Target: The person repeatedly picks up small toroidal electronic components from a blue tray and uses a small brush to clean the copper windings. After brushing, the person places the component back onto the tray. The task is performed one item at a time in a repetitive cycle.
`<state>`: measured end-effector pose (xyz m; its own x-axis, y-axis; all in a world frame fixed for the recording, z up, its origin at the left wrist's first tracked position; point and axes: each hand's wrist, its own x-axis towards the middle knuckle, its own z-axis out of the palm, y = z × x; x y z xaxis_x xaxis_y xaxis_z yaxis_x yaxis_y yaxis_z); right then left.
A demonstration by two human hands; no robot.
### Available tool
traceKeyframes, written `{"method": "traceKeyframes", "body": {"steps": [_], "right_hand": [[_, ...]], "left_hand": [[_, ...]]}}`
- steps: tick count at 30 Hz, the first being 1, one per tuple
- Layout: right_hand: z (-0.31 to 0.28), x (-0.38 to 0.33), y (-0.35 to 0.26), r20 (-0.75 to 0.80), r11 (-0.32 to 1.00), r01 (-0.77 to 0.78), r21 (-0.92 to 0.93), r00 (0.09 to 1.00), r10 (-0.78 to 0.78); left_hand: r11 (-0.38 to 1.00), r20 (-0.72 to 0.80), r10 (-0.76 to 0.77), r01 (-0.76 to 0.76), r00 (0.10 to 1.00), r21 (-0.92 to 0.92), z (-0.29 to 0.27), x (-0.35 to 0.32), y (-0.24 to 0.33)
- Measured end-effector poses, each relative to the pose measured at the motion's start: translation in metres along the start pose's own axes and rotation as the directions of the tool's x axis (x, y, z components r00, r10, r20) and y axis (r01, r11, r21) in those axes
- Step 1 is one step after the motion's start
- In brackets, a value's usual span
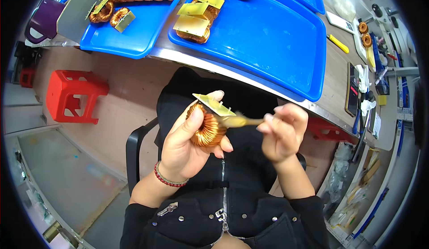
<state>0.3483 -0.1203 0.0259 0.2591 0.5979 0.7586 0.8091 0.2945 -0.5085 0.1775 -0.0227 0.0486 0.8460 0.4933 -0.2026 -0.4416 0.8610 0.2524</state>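
My left hand [176, 144] is wrapped round a toroidal coil [208, 132] wound with copper wire. A yellowish flat board [213, 104] is attached along the coil's upper side and slants down to the right. From the right, my right hand [286, 133] pinches the thin stem of a yellow-brown tool [237, 121]. Motion smears the tool's wider end, so its exact kind is unclear. That end meets or overlaps the coil's right side, just under the board; whether it touches cannot be told. Both hands are above my lap, in front of the bench.
Similar coils with boards stand in rows in the left blue tray [114, 46] and the right blue tray [268, 43]. Beside them lie a yellow-handled tool [338, 44], a phone [351, 90] and two bare coils [366, 40]. A red stool [73, 88] stands at left, near a purple mug [48, 19].
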Motion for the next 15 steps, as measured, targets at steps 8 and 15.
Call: {"method": "traceKeyframes", "body": {"steps": [8,15], "right_hand": [[-0.010,0.011,-0.015,0.094,0.993,0.071,-0.093,0.994,-0.062],[-0.019,0.016,-0.012,0.031,0.990,-0.141,-0.009,0.990,0.141]], "left_hand": [[0.993,-0.099,0.019,-0.031,0.995,-0.114,0.002,0.008,-0.008],[0.986,-0.004,0.159,-0.159,0.987,-0.057,0.005,0.015,-0.001]]}}
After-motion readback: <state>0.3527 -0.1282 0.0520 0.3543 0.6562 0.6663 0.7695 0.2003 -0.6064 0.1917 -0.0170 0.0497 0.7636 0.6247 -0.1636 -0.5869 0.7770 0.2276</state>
